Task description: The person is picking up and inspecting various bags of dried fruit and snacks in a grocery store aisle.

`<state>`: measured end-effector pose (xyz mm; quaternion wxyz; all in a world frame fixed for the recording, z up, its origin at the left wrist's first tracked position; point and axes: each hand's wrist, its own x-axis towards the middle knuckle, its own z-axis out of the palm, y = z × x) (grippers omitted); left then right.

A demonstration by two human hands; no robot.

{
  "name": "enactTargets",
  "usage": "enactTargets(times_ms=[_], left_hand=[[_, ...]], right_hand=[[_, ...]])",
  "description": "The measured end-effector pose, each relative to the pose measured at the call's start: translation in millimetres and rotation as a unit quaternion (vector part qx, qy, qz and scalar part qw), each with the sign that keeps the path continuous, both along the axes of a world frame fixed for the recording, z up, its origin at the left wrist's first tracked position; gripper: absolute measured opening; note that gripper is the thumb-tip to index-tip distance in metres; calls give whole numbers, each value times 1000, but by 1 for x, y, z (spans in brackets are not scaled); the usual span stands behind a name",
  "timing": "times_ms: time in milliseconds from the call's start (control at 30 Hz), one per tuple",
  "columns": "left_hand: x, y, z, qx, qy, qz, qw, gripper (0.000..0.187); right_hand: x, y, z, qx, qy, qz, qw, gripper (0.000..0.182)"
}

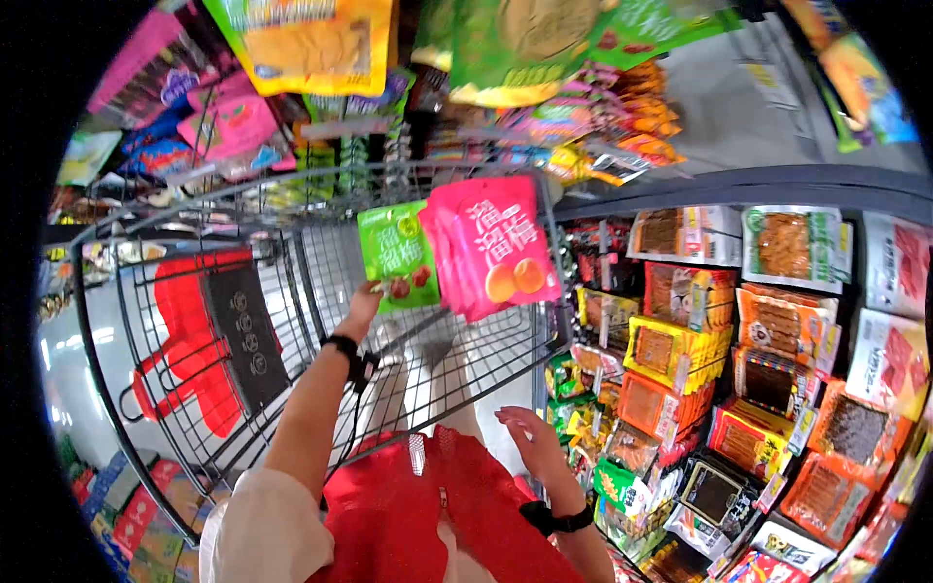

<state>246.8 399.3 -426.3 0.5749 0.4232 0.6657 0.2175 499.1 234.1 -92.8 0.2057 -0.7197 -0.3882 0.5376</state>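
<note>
My left hand point(363, 303) reaches over a black wire shopping cart point(321, 209), its fingers closed on the lower left edge of a green snack bag point(397, 255) with red fruit printed on it. The bag appears upright, beside several pink snack bags point(496, 248) with orange fruit on the front. Those pink bags stand together at the cart's right end. My right hand point(530, 435) is beside my body, near the cart's lower right corner, fingers apart and holding nothing.
Stepped shelves of packaged snacks point(680, 355) rise close on the right. More bags hang on racks beyond the cart, including a yellow bag point(311, 49). A red and black panel point(243, 335) sits at the cart's left end. Other packages point(146, 515) lie at lower left.
</note>
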Motion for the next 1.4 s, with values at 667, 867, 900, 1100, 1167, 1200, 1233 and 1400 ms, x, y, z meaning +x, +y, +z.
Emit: enactTargets(times_ms=[667,867,900,1100,1167,1200,1233,1400], left_hand=[[98,47,393,392,344,-127,844,40],[246,50,476,442,337,-249,793,38],[258,42,480,436,329,-266,794,38],[248,-18,483,351,320,-270,838,38],[230,-38,481,318,340,-262,845,39],[220,-46,481,308,344,-260,848,39],[217,-52,485,297,345,-246,856,39],[239,-46,509,302,272,-162,899,43]], right_hand=[[228,381,156,426,35,-15,904,47],[245,521,141,488,-37,-68,870,67],[248,527,148,478,-10,-34,877,68],[242,501,151,514,85,-74,850,33],[242,459,173,526,157,-149,823,32],[244,441,181,515,201,-186,812,32],[251,422,190,515,206,-182,812,32],[271,352,226,466,293,-36,834,27]])
